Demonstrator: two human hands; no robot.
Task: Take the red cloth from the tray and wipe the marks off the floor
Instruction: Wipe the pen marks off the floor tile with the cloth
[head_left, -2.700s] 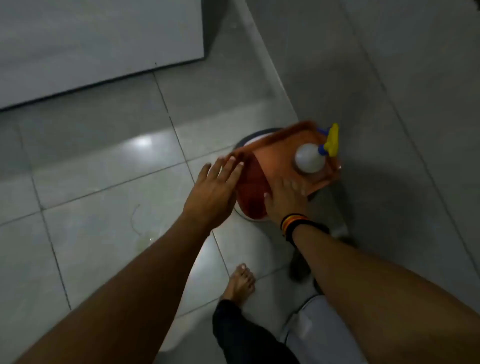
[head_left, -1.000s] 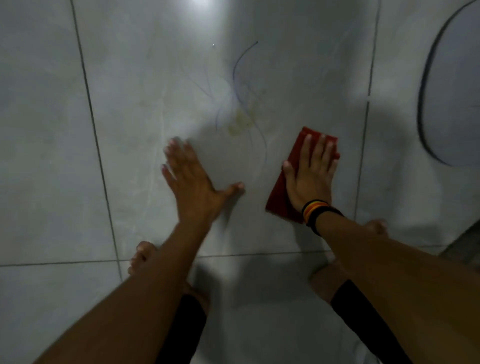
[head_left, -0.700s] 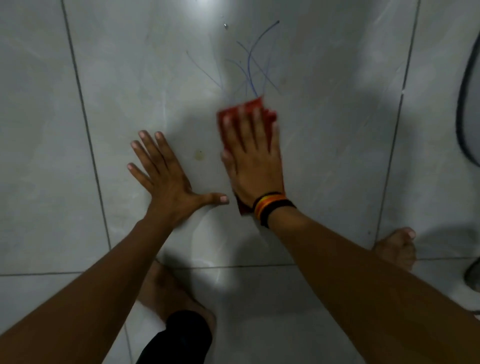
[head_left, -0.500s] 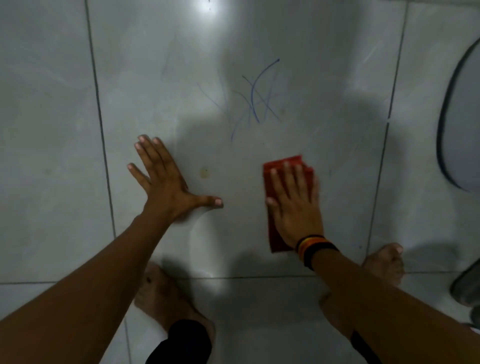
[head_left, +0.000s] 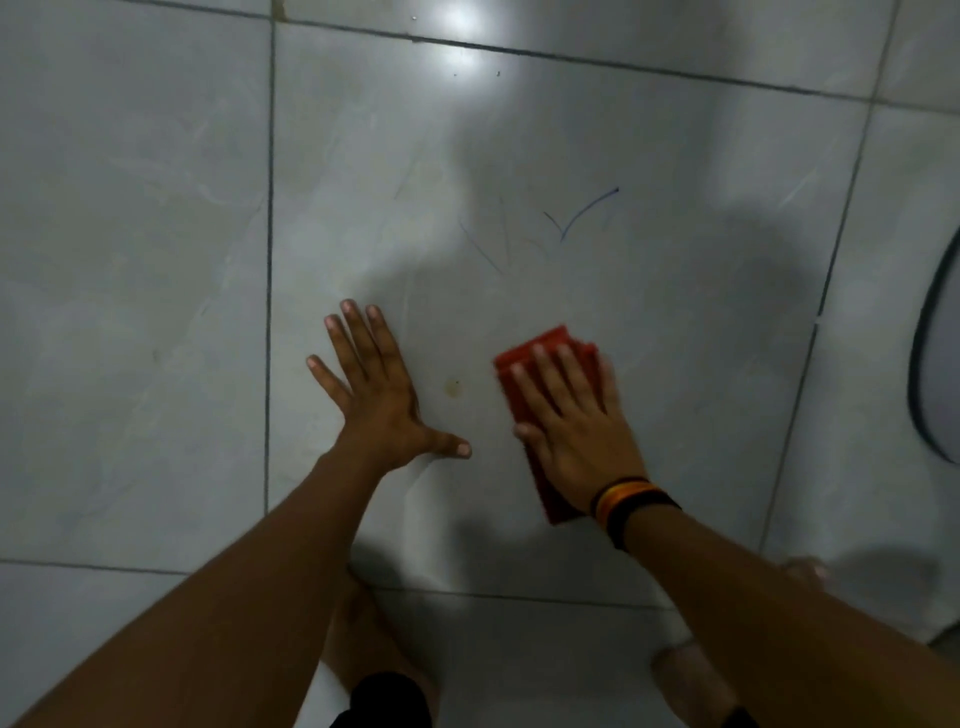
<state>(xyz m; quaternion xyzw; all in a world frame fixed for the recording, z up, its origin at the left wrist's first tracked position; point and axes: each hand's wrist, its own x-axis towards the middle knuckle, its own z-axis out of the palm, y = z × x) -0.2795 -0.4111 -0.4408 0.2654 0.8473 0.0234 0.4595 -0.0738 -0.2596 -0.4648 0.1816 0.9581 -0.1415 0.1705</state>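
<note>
My right hand (head_left: 576, 431) lies flat on the folded red cloth (head_left: 535, 353) and presses it to the grey tiled floor (head_left: 156, 260). The cloth shows past my fingertips and beside my wrist. Thin blue pen marks (head_left: 576, 218) remain on the tile a short way beyond the cloth, some of them faint. A small yellowish spot (head_left: 453, 388) sits between my hands. My left hand (head_left: 379, 395) is spread flat on the floor to the left, fingers apart, holding nothing. The tray is out of view.
The curved dark rim of a round white object (head_left: 930, 364) shows at the right edge. My bare feet (head_left: 691, 675) and a dark trouser leg (head_left: 384, 701) are below my arms. A bright light reflection (head_left: 462, 31) glares at the top.
Since the tray frame, the cloth has come down to the floor under my right hand. It swept up over the blue marks and back toward me; the marks are fainter and fewer. My left hand stays planted.
</note>
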